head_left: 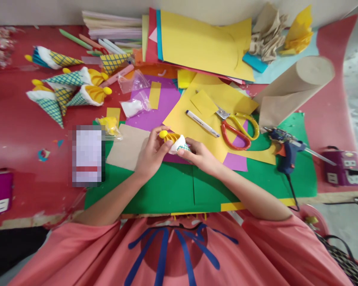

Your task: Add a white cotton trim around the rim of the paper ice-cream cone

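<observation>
Between my two hands is a small paper cone ornament [181, 143] with a checked teal-and-white body, a white fluffy rim and pleated yellow paper topped by a yellow ball. My left hand [152, 153] is closed around its yellow end. The fingers of my right hand [201, 155] pinch the checked end, hiding its tip. Just beyond lie a capped white marker [203, 123] and scissors [235, 129] with red and yellow handles, on yellow card [176, 113].
Several finished cones [49, 104] lie at the left, near a phone-like blurred rectangle [88, 155]. A blue glue gun [289, 155] and brown paper roll [292, 87] stand right. Stacked coloured card [203, 43] lies at the back. Green card [167, 190] covers the front.
</observation>
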`<action>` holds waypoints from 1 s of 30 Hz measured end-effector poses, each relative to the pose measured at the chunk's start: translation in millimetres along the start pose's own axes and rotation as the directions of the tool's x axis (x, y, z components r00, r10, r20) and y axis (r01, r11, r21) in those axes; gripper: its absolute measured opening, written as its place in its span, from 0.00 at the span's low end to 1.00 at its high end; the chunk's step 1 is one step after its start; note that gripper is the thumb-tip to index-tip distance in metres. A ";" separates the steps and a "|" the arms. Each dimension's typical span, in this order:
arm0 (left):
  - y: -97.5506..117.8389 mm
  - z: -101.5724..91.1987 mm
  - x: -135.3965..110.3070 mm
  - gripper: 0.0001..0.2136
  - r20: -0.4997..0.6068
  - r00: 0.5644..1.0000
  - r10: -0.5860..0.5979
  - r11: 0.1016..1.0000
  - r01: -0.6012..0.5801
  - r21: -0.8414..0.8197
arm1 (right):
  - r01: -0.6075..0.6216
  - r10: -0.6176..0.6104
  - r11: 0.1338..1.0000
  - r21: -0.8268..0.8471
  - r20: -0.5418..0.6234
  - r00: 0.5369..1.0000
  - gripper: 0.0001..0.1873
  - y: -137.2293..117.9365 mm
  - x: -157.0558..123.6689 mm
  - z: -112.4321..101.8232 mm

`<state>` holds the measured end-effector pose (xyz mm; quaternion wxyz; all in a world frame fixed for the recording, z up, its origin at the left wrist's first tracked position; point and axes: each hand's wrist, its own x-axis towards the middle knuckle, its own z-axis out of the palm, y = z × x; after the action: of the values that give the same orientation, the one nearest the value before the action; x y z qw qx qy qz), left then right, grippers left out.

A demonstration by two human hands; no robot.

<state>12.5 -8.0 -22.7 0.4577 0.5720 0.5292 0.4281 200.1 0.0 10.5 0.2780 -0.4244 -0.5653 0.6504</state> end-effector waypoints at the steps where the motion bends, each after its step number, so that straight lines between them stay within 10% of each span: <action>1: 1.0 0.1 -0.5 0.23 0.005 1.000 -0.003 1.000 0.003 -0.008 | 0.019 -0.019 1.000 -0.009 0.003 1.000 0.26 0.0 -0.1 -0.1; 30: 5.1 -3.0 -3.0 0.19 0.047 0.999 -0.027 1.000 0.026 0.012 | 0.023 -0.023 1.000 0.004 0.031 0.999 0.23 0.8 0.0 -0.9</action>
<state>10.5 -11.0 -17.1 0.4724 0.5775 0.5282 0.4054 201.0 0.2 9.7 0.2777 -0.4071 -0.5731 0.6548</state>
